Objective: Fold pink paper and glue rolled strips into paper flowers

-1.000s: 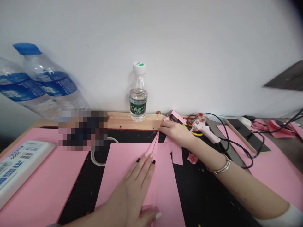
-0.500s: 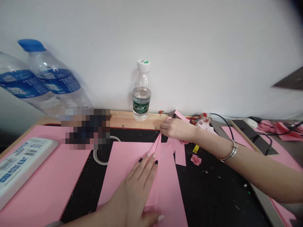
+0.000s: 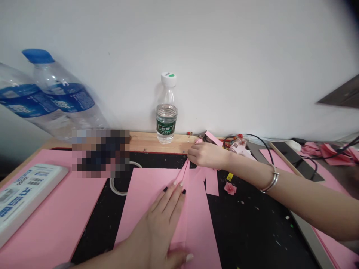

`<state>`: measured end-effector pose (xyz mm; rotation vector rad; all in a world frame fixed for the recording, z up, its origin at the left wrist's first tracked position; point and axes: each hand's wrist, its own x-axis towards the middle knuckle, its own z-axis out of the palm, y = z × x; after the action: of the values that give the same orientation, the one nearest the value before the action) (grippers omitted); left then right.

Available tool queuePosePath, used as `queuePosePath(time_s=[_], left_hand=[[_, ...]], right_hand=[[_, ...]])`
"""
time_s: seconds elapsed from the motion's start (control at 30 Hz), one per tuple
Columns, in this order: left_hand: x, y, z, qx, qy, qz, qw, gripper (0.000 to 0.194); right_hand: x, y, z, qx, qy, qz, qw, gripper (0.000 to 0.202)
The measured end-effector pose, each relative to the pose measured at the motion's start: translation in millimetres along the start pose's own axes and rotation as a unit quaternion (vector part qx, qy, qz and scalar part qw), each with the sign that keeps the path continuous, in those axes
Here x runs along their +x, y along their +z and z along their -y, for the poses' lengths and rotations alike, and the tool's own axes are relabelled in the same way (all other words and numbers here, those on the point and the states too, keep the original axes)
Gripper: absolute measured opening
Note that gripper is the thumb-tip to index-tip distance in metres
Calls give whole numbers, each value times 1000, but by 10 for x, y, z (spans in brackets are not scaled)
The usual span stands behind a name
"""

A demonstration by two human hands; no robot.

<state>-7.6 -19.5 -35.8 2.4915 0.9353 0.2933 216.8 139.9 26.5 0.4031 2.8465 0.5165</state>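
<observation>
Well, one paper rose [image 3: 230, 188] looks done right of the left hand [image 3: 162, 221], fingers flat and close-set, while beyond them the right hand [image 3: 203, 155] pinches an unfinished-looking strip [image 3: 184, 169].

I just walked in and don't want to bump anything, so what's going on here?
A person is working with pink paper on a black mat. The left hand lies palm down on a pink sheet, while the right hand seems to pinch the far tip of a narrow pink strip running from under the left fingertips. A pink paper flower lies right of the sheet, and a water bottle stands behind, near the wall.
</observation>
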Motion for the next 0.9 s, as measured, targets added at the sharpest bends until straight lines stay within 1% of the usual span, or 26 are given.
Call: queuePosePath(time_s=[0.2,0.3,0.37,0.5,0.57,0.67,0.73,0.8,0.9], left_hand=[[-12,0,-3,2,3,-7,1000,97],[-16,-14,-8,6,3,-7,1000,96],[-17,-31,-16,6,-1,-2,1000,95],[-13,-62,-28,3,-4,2,1000,94],[-10,-69,-28,2,-3,3,1000,93],[-7,-72,-29,2,-3,6,1000,93],[-7,-72,-33,5,-4,4,1000,92],[-7,-69,-37,10,-2,3,1000,91],[-9,-57,-38,18,-1,2,1000,91]], right_hand=[[24,20,43,12,4,-3,1000,28],[20,28,62,23,21,-8,999,28],[-2,21,65,31,50,-12,998,27],[-87,-3,101,35,156,-34,987,26],[-126,2,173,49,194,-49,978,33],[-141,35,357,99,210,-55,971,44],[-120,55,498,102,237,-46,965,47],[-85,57,622,89,283,-38,954,48],[-26,33,749,82,337,-28,938,47]])
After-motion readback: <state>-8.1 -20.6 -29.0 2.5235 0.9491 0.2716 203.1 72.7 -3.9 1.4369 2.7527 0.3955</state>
